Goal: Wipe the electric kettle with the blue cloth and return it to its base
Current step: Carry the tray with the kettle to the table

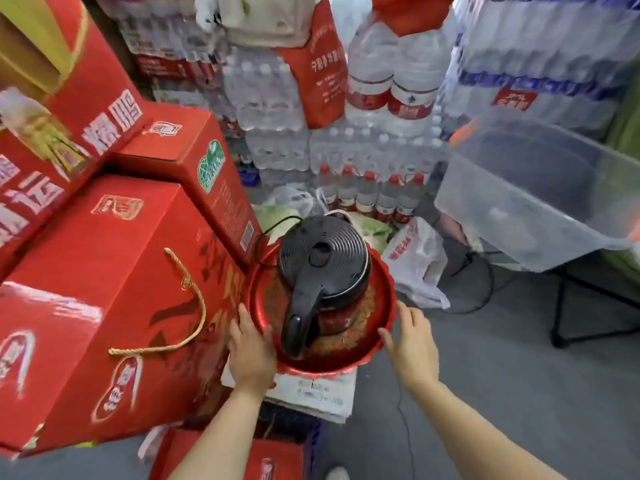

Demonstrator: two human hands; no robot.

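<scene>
Now my left hand [251, 355] lies on the near left rim of the red tray [384, 327], fingers straight and flat against it, gripping nothing; my right hand [414, 348] is at the tray's right edge, fingers spread and loose, and whether they touch the rim I cannot tell; the kettle [323, 268] stands on the tray, black ribbed lid up, handle pointing toward me, its red body showing below; a black cord [277, 225] runs off behind it; the tray sits on a stack of papers [311, 393]; red boxes [104, 289] are piled just to the left, one with a gold rope handle; bottled water packs [277, 133] fill the back; a clear tub [540, 202] stands at right; a white bag [419, 261] lies on the grey floor beside the tray.
</scene>
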